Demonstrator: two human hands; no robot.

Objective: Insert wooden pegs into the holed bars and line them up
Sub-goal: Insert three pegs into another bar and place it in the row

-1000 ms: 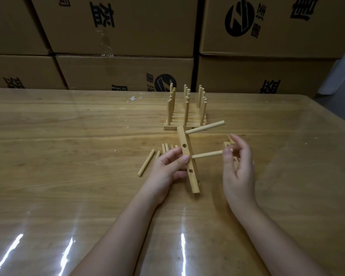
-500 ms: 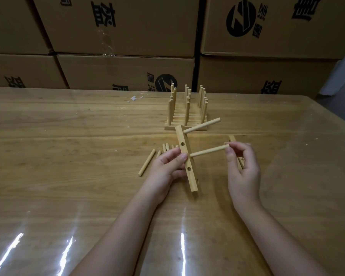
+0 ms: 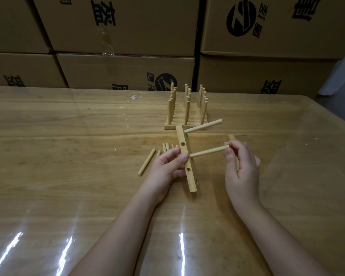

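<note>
Barely anything has shifted: the right hand [image 3: 240,168] has raised the outer end of the second peg [image 3: 208,151] a touch, pinching it at the tip, apparently to steer it into a side hole; the left hand [image 3: 165,168] grips the holed bar [image 3: 190,180] mid-length, tilted, bracing it; one seated peg [image 3: 203,127] juts out near its top; loose pegs [image 3: 146,162] wait beside; finished bars [image 3: 185,124] stand aligned beyond
</note>
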